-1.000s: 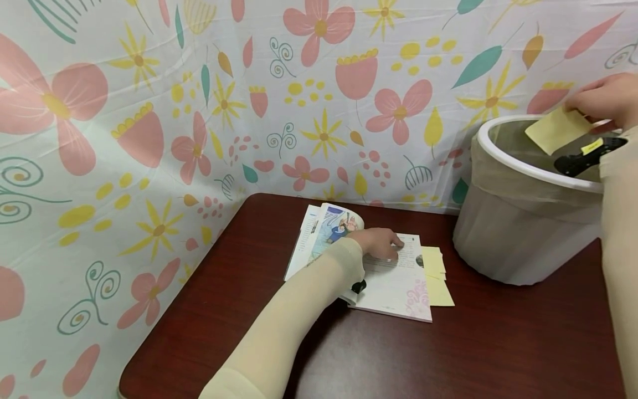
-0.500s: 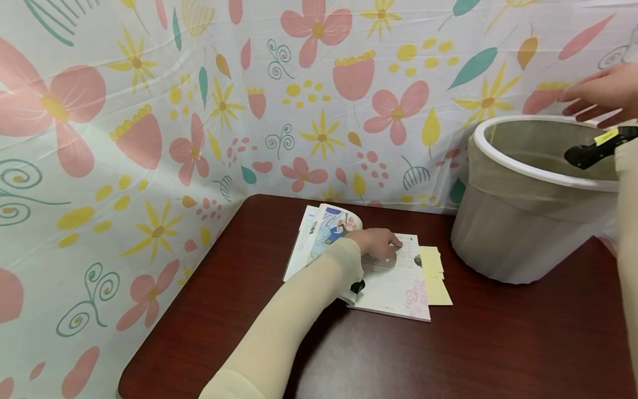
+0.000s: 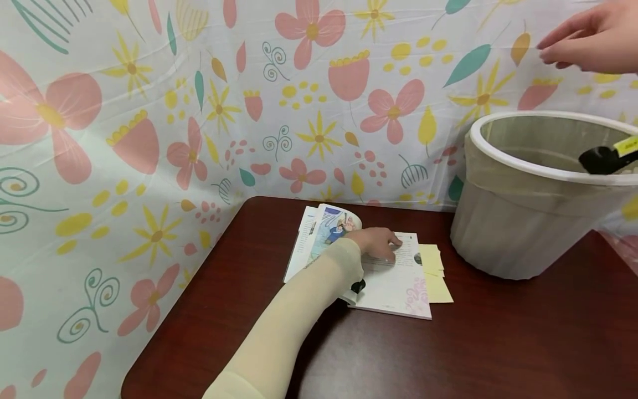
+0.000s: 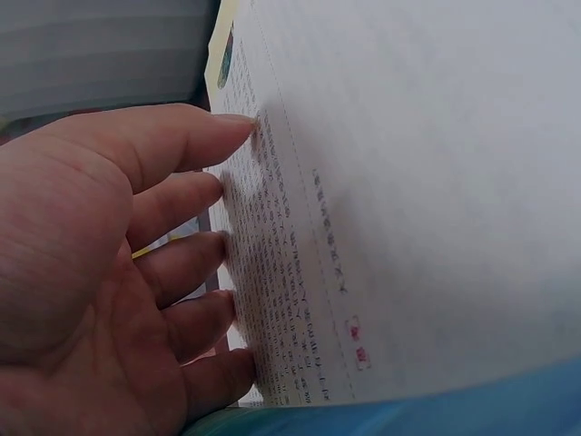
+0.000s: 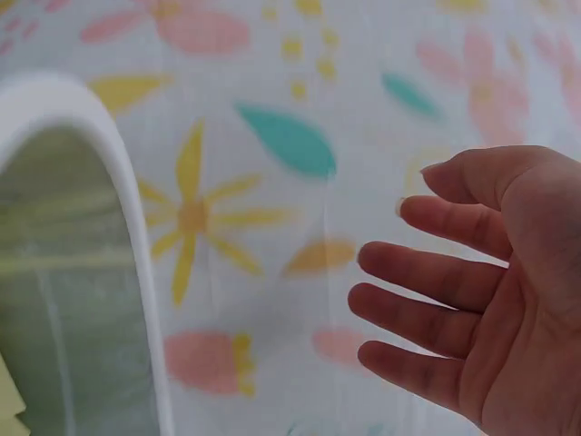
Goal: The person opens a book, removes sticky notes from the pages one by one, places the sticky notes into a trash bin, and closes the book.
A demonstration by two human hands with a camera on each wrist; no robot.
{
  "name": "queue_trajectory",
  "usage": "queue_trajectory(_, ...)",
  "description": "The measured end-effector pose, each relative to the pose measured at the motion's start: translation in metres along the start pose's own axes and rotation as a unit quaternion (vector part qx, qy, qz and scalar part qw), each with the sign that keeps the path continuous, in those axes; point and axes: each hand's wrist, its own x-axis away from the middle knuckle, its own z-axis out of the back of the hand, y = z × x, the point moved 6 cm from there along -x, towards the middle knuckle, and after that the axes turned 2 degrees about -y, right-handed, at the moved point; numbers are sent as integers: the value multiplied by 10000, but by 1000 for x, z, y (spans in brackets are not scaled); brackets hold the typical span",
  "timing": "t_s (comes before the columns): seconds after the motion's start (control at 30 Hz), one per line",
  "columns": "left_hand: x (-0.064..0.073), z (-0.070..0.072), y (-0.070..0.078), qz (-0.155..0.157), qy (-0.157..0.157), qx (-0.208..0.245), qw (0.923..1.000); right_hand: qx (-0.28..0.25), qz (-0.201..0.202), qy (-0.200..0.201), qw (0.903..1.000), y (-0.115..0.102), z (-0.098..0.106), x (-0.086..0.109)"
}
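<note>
An open book (image 3: 391,293) lies on the dark red table, its left pages curling up to show a coloured picture. My left hand (image 3: 379,244) rests on the right-hand page, and in the left wrist view its fingertips (image 4: 238,129) touch the printed text. Yellow sticky notes (image 3: 438,288) stick out from the book's right edge. Above the trash bin (image 3: 518,221) my right hand (image 3: 593,39) hovers with nothing in it, fingers loosely bent and apart in the right wrist view. A yellow piece of paper (image 5: 7,400) shows at that view's left edge, inside the bin.
The bin has a white rim (image 3: 503,158) and a thin liner folded over it; it stands at the table's right. A flowered curtain (image 3: 199,83) hangs behind and left of the table (image 3: 473,354). The black wrist camera (image 3: 603,160) is over the bin.
My right hand has let go of a yellow sticky note over the bin, then risen up and to the right. The left hand has stayed on the page.
</note>
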Motion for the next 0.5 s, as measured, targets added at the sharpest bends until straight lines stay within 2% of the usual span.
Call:
queue_trajectory(0.07,0,0,0,2,-18,-14,10000,422,394,209,9981,-25,-6,16)
queue_trajectory(0.13,0,0,-1,6,-8,-17,10000,918,789,379,9919,-47,-16,32)
queue_trajectory(0.23,-1,1,-2,-13,18,16,10000,1241,1333,503,9820,-73,-34,56)
queue_trajectory(0.4,-2,1,-7,43,-9,118,9999,791,2083,1050,9692,-103,-66,93)
queue_trajectory(0.5,-3,0,-9,65,-39,198,9998,264,2602,1427,9546,-115,-92,113)
